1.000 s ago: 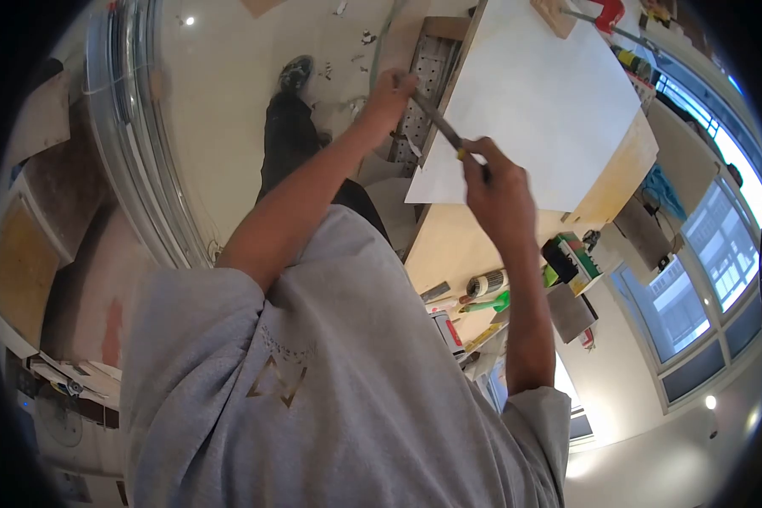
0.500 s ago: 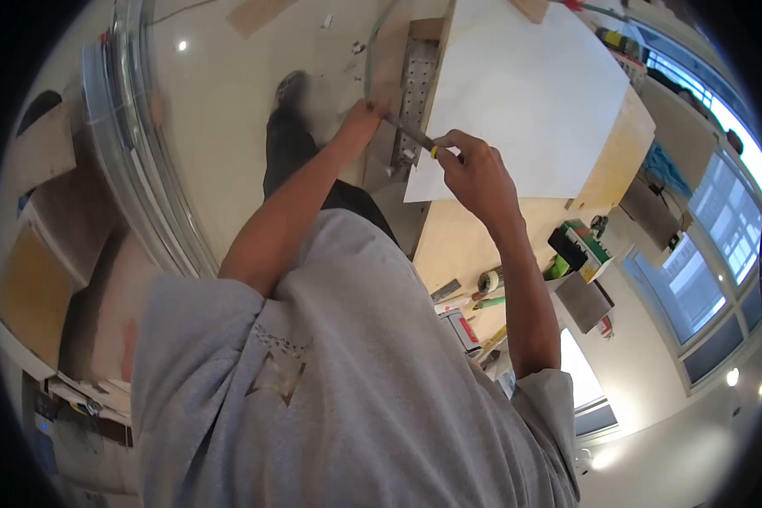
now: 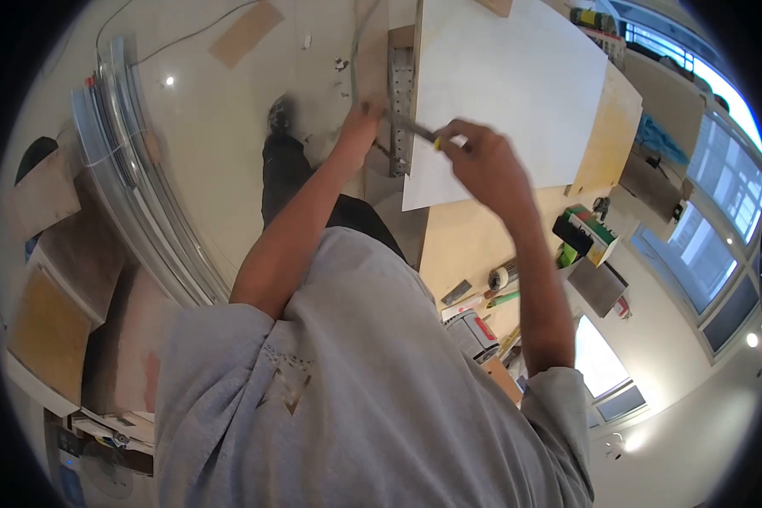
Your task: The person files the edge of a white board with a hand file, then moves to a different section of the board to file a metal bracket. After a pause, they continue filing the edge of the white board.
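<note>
A long, thin dark tool, by its look a file (image 3: 413, 128) with a yellow band near one end, spans both hands at the side edge of a white sheet (image 3: 508, 102). My right hand (image 3: 489, 165) is closed round the banded end, over the sheet. The far end is in my left hand (image 3: 364, 123), whose fingers are closed and partly blurred, just beyond the sheet's edge. The sheet lies on a pale wooden board (image 3: 457, 245). Under that edge a perforated metal strip (image 3: 402, 72) shows.
Tape roll (image 3: 501, 278), a green-handled tool (image 3: 504, 299) and a grey-and-red box (image 3: 471, 334) lie on the board near my body. Green box (image 3: 591, 229) stands at the right. Long metal profiles (image 3: 131, 169) lie to the left; a cardboard piece (image 3: 245, 34) is on the floor.
The view has shifted, so the sheet and board sit further left. Both hands keep hold of the file; the right hand has moved slightly relative to the sheet, with motion blur.
</note>
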A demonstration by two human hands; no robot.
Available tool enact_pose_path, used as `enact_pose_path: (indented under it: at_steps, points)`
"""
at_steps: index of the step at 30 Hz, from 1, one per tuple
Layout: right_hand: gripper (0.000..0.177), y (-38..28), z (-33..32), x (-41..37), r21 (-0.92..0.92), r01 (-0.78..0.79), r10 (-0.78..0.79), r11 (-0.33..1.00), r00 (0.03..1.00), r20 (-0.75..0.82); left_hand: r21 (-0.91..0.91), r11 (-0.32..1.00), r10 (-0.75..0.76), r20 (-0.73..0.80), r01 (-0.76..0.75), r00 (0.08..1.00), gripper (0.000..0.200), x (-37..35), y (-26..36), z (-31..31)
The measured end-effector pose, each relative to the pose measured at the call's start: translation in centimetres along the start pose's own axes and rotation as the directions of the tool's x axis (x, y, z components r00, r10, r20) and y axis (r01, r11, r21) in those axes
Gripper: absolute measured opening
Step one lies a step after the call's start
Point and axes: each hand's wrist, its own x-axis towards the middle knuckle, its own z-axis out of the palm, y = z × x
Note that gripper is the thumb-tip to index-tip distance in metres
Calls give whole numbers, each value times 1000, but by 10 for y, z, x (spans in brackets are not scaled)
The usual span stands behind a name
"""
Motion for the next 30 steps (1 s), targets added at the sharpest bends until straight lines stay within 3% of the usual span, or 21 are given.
enact_pose_path:
  at_steps: [2,5,8,11,14,16,20,23,26,30]
  points:
    - [20,-20,-31,-4,-3,13,-14,1000,998,-69,-22,997,77,61,-75,995,63,-2,45,6]
    - [21,-25,-39,-1,-34,-39,35,999,994,-103,-14,990,144,38,-143,989,64,30,38,21]
    - [21,2,8,11,49,-22,23,999,999,-33,-14,999,52,45,-52,998,68,26,14,-2]
    - [21,11,33,23,8,100,-99,995,992,-78,124,981,-160,93,148,983,69,20,13,-23]
    - [22,1,-9,19,39,72,-71,997,997,-33,59,998,-19,100,13,995,71,12,39,-14]
    - [23,-7,-36,9,32,108,-104,994,989,-101,-15,998,60,90,-59,994,73,11,53,6]
    - [19,8,-3,-5,2,73,-72,997,991,-109,-20,992,122,88,-121,989,73,7,37,6]
    - [16,24,51,-9,-13,92,-93,996,993,-70,129,992,-12,155,-9,988,69,13,-8,-21]
    - [17,20,57,-9,-60,91,-94,994,994,-58,241,961,-165,104,136,981,66,9,-24,-24]
    - [16,2,18,-33,-26,46,-48,999,996,-75,93,995,29,117,-40,993,65,-9,3,-8]
